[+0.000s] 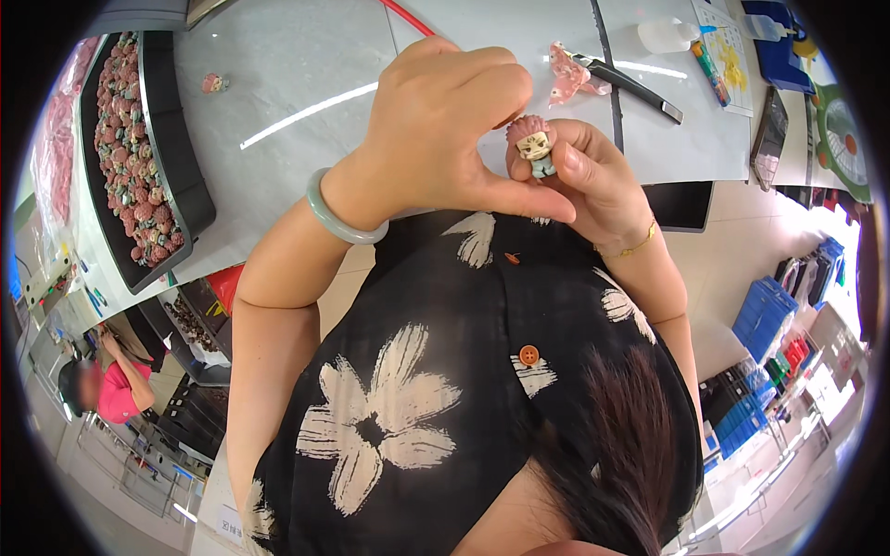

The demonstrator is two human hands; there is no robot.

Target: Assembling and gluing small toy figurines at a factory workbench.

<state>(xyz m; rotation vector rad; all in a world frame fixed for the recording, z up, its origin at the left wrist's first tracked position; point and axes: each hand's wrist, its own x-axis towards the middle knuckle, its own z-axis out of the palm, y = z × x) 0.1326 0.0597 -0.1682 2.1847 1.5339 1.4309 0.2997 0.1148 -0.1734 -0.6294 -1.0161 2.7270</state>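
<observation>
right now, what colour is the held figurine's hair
Dusty pink; the figurine's hair shows best in the head view.

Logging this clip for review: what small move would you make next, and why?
I'd probably turn the pink-haired figurine slightly in the right hand: its front shows but its back is hidden, the right thumb and fingers hold it, and the left hand is close by to help steady it.

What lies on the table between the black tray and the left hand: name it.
In the head view, a small pinkish figure lies there, nearer the black tray than the left hand.
</observation>
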